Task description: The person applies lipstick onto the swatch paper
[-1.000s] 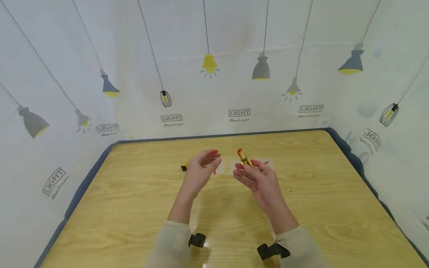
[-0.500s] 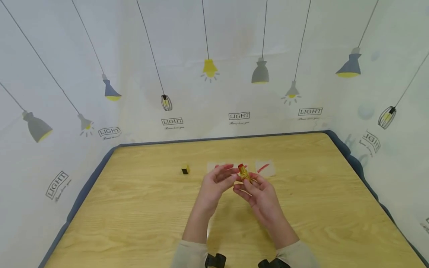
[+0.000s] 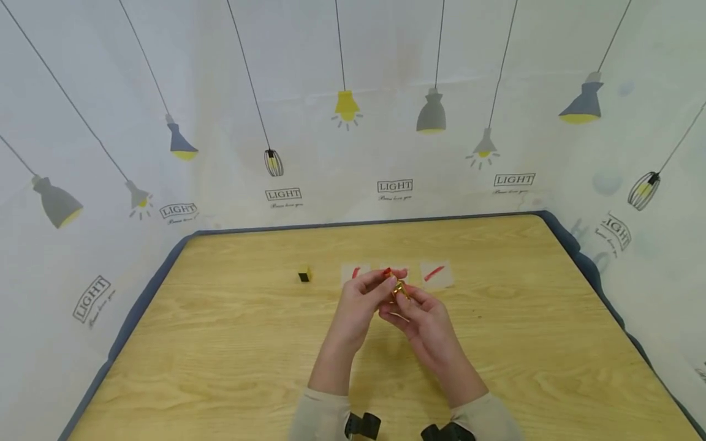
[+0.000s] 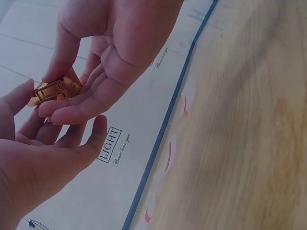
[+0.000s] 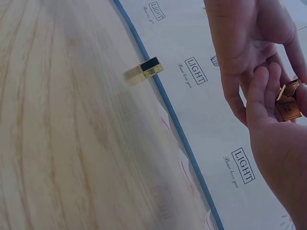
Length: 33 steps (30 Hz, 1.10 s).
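Note:
Over the table, both hands meet on a gold lipstick with its red tip uncovered. The right hand pinches the base between thumb and fingers. At the upper part, the left hand pinches with thumb and fingers, partly covering the tube in the head view. In the left wrist view the lipstick's gold case shows between the fingertips of both hands. A gold cap with a black end stands on the table to the left of the hands.
Small pale paper pieces with red strokes lie in a row behind the hands; the right paper shows fully, the others are partly covered. The wooden table ends at a blue border against a printed white backdrop.
The left hand has moved right, from apart from the lipstick to pinching its upper part. The lipstick has come lower and nearer the left hand; the right hand keeps its hold.

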Tool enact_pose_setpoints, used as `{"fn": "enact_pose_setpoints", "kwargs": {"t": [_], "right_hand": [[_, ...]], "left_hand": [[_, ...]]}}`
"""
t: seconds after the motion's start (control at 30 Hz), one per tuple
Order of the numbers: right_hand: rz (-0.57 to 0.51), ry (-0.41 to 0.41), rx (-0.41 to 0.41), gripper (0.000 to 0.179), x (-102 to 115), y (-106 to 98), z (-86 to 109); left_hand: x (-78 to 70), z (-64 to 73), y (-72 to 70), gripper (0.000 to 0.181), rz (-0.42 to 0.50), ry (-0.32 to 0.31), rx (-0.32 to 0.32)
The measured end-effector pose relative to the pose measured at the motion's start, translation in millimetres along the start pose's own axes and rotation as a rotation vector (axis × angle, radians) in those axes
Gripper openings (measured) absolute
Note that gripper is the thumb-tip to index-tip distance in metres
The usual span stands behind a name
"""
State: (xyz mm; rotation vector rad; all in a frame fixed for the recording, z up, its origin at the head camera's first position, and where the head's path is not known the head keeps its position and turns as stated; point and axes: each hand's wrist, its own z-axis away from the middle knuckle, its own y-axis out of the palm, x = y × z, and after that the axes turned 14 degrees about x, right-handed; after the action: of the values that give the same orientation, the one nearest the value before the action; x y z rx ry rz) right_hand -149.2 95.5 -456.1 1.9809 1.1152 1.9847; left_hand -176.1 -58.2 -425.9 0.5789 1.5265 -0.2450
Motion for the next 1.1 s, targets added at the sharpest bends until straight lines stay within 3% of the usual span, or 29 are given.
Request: {"fn": "enact_pose_setpoints", "kwargs": {"t": [0.3, 0.53, 0.7, 0.83, 0.97, 1.1], "right_hand": [[0.044, -0.009, 0.026, 0.021, 2, 0, 0.8], [0.162, -0.024, -0.048, 0.016, -2, 3, -1.9], [0.344, -0.046, -0.138, 0.031, -5, 7, -4.0], [0.476, -0.107, -0.199, 0.032, -8, 9, -5.1], [0.714, -0.248, -0.25, 0.03, -15, 11, -5.3], [0.947, -0.364, -0.308, 0.029, -18, 12, -5.3]], "left_hand": [[-4.9, 1.1, 1.8, 0.036, -0.03, -0.005, -0.011], [-6.9, 1.7, 2.4, 0.034, -0.055, -0.01, -0.085], [-6.6, -1.1, 6.8, 0.028, -0.024, 0.022, -0.154], [-7.3, -2.4, 11.5, 0.021, 0.002, 0.032, -0.222], [-7.7, -2.8, 15.1, 0.019, 0.011, 0.027, -0.279], [-7.9, -3.5, 16.3, 0.02, 0.032, 0.031, -0.29]]}}
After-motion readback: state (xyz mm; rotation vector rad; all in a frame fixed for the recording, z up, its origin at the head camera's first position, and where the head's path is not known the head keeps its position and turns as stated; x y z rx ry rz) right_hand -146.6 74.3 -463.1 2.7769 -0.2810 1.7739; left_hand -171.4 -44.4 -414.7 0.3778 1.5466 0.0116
